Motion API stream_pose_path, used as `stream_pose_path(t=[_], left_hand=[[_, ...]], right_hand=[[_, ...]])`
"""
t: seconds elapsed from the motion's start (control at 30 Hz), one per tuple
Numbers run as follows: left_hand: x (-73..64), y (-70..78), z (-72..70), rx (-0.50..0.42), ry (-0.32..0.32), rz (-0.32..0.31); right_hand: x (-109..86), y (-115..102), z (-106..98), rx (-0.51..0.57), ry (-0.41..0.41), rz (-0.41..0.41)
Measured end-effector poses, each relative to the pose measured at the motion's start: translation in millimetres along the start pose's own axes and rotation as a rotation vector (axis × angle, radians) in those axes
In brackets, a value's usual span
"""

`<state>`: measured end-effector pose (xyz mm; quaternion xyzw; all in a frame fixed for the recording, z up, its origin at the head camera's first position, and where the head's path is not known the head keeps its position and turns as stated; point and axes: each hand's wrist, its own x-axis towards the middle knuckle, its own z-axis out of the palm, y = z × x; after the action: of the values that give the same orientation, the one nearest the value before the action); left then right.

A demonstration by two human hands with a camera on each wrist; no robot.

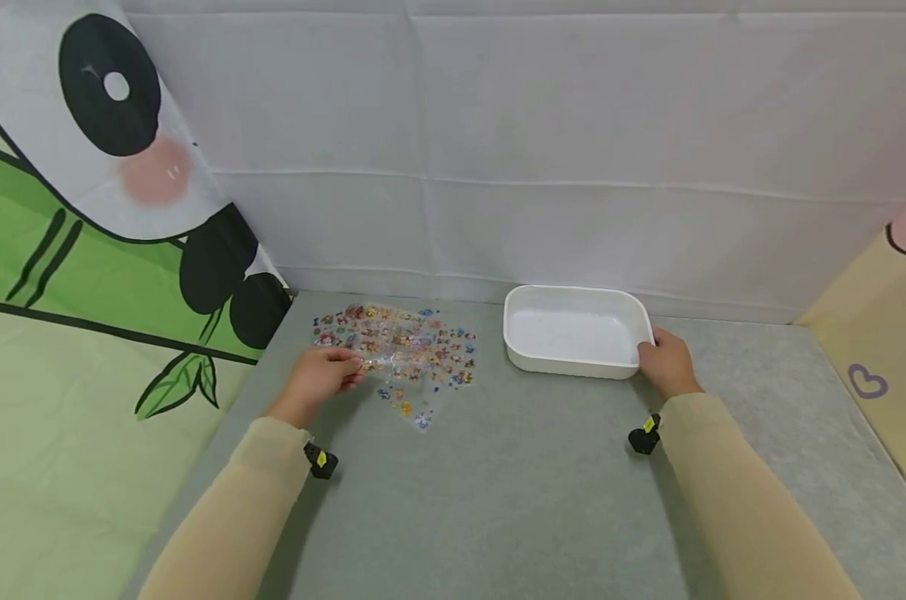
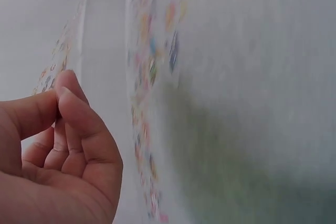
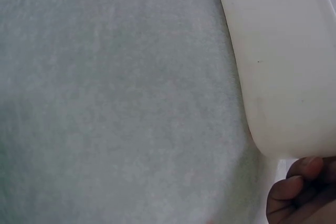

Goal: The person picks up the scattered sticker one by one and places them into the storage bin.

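Note:
Clear sticker sheets [image 1: 453, 354] covered in small colourful stickers lie at the back left of the table, overlapping one another. My left hand [image 1: 321, 379] pinches the near left edge of a sheet between thumb and forefinger. The left wrist view shows that pinch, with sticker-dotted film [image 2: 144, 82] on both sides of the hand. A white rectangular tray [image 1: 565, 367] with rounded corners stands to the right, nothing inside it. At its right end my right hand [image 1: 668, 367] grips the rim. The right wrist view shows curled fingers [image 3: 305, 167] against the tray's end.
The grey table [image 1: 498, 483] ends at the back against a white cloth [image 1: 535, 225]. A green and white printed cloth [image 1: 85, 275] hangs along the left side, a yellow one [image 1: 865, 367] along the right. Small black cameras [image 1: 321, 460] sit on both wrists.

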<state>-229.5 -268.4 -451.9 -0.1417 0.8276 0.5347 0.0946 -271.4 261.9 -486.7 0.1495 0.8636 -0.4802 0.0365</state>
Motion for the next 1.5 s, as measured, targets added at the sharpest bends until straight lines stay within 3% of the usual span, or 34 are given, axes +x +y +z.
stream_pose_path(t=[0.47,1.03,1.27,1.5], left_hand=[[-0.5,28.6,58.3,-0.104,-0.194,-0.023],[10.3,64.8,129.8,-0.290,-0.205,-0.008],[13.1,81.0,154.5,-0.290,-0.188,0.033],[16.7,92.2,176.0,-0.335,-0.180,0.019]], right_hand=[[-0.9,1,0,-0.014,-0.002,-0.012],[0.2,-1,-2,-0.033,-0.009,-0.005],[-2.4,-1,-3,-0.039,-0.010,-0.023],[-0.9,1,-4,-0.047,-0.022,-0.028]])
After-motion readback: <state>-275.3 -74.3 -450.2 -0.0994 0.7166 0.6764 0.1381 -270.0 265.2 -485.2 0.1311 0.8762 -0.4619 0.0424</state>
